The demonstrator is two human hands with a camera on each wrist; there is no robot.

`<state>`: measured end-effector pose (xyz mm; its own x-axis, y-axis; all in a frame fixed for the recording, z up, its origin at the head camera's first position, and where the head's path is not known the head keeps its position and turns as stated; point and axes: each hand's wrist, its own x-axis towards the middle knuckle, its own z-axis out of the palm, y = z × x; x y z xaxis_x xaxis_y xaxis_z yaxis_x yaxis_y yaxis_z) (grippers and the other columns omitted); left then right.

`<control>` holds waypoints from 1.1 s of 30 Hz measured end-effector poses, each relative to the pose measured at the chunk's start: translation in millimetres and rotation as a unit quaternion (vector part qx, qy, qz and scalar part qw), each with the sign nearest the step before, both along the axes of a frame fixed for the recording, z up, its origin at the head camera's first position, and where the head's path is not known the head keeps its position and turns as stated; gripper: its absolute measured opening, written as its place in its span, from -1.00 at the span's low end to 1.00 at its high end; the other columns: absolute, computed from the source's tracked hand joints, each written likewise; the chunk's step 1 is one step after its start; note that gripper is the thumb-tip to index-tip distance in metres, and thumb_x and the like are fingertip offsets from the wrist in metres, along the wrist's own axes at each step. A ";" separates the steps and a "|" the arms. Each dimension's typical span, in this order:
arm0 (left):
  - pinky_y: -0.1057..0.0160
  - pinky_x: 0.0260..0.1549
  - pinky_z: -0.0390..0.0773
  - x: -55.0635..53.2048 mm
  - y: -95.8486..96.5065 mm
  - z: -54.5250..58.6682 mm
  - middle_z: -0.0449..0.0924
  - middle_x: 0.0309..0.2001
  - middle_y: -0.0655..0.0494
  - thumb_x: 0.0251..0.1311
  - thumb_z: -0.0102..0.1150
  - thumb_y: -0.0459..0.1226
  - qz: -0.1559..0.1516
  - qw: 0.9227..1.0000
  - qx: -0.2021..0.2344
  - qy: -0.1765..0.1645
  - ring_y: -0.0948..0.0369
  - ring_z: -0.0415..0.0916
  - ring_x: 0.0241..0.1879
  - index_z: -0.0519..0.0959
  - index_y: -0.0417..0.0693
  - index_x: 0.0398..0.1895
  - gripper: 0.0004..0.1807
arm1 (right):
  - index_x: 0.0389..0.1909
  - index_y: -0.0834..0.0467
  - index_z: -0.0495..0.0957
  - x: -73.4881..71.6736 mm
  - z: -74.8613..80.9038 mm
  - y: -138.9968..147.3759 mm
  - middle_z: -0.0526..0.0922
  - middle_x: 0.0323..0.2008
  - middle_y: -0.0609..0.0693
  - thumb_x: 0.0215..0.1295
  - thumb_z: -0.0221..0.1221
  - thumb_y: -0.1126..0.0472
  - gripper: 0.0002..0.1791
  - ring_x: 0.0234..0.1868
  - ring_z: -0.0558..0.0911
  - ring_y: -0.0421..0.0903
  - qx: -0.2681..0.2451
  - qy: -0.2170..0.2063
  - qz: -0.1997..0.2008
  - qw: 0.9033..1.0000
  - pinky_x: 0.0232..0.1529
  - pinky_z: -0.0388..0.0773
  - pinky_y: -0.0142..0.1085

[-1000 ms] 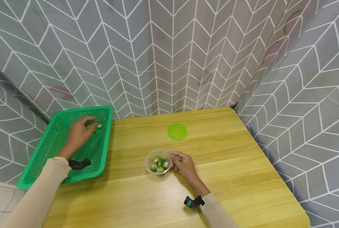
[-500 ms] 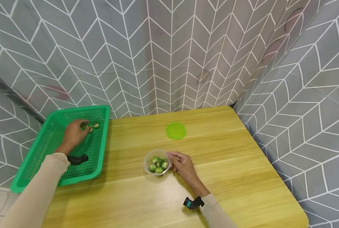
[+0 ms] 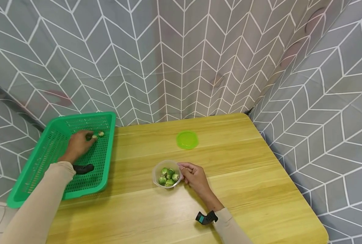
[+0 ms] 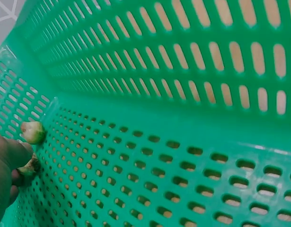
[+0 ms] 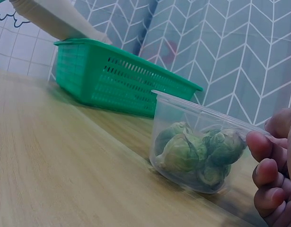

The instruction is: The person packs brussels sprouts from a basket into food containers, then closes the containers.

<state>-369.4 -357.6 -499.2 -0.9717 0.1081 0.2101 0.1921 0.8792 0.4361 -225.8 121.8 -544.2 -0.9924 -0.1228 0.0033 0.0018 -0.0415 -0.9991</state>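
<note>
My left hand (image 3: 77, 145) reaches into the green plastic basket (image 3: 110, 149) at the left of the table. Its thumb and fingers close around a Brussels sprout (image 4: 29, 166), partly hidden by them. A second Brussels sprout (image 4: 32, 132) lies just beyond, near the basket's far corner. My right hand (image 3: 196, 178) pinches the rim of a clear plastic tub (image 5: 157, 127) standing on the table. Several green Brussels sprouts (image 5: 183, 152) fill the bottom of this tub.
A bright green lid (image 3: 187, 140) lies flat on the wooden table (image 3: 245, 162) behind the tub. A grey patterned curtain (image 3: 181, 67) hangs along the table's back and right side.
Inside the basket my left hand has shifted slightly left and nearer, its fingertips settling around a sprout. My right hand and the tub have stayed in place; the view has turned a little.
</note>
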 end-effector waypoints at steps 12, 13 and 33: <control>-0.29 -0.22 0.52 -7.5 0.2 -3.9 0.58 -0.05 -0.48 0.41 0.16 -0.29 -0.010 1.000 -0.013 -0.017 -0.32 0.56 -0.12 0.46 -0.50 0.23 -0.53 | 0.06 0.28 0.67 0.5 1.7 2.0 0.61 -0.53 0.33 0.46 0.20 0.26 -0.74 -0.70 0.42 -0.26 -0.003 0.013 -0.001 1.000 -0.75 0.28 -0.51; -0.29 -0.23 0.52 -7.6 0.5 -3.5 0.58 -0.05 -0.48 0.41 0.16 -0.29 -0.010 1.000 -0.012 -0.018 -0.32 0.56 -0.12 0.46 -0.50 0.23 -0.53 | 0.05 0.27 0.68 0.3 1.3 2.1 0.61 -0.53 0.31 0.46 0.19 0.26 -0.74 -0.71 0.42 -0.26 -0.003 0.013 -0.001 1.000 -0.75 0.28 -0.52; -0.30 -0.22 0.50 -0.9 0.1 0.2 0.58 -0.03 -0.48 0.43 0.17 -0.24 0.003 0.999 -0.008 -0.033 -0.34 0.55 -0.11 0.49 -0.47 0.19 -0.54 | 0.08 0.29 0.66 -0.6 -1.1 3.2 0.61 -0.51 0.38 0.46 0.21 0.19 -0.69 -0.70 0.42 -0.24 0.005 0.012 0.012 1.000 -0.74 0.29 -0.52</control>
